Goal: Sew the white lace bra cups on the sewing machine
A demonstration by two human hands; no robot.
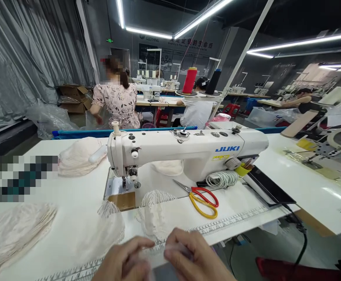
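At the table's front edge, my left hand [125, 259] has its index finger reaching toward the right; its lower fingers are smeared by motion. Close beside it, my right hand [195, 253] is curled, thumb against fingers, around a pale, see-through bit I cannot identify. Just beyond the hands lies a white lace-edged fabric piece [155, 218], with a second lace-edged piece [112, 224] to its left. Behind them stands a white sewing machine [170, 146], its presser foot [125, 182] over the metal plate. Scissors [204, 202] with red and yellow handles lie to the right.
Stacks of white fabric [18, 234] lie at the left, another stack [78, 156] behind. A ruler strip [226, 224] runs along the front edge. A coil of white cord [222, 179] and a black panel [268, 185] are at right. A person [116, 97] stands beyond.
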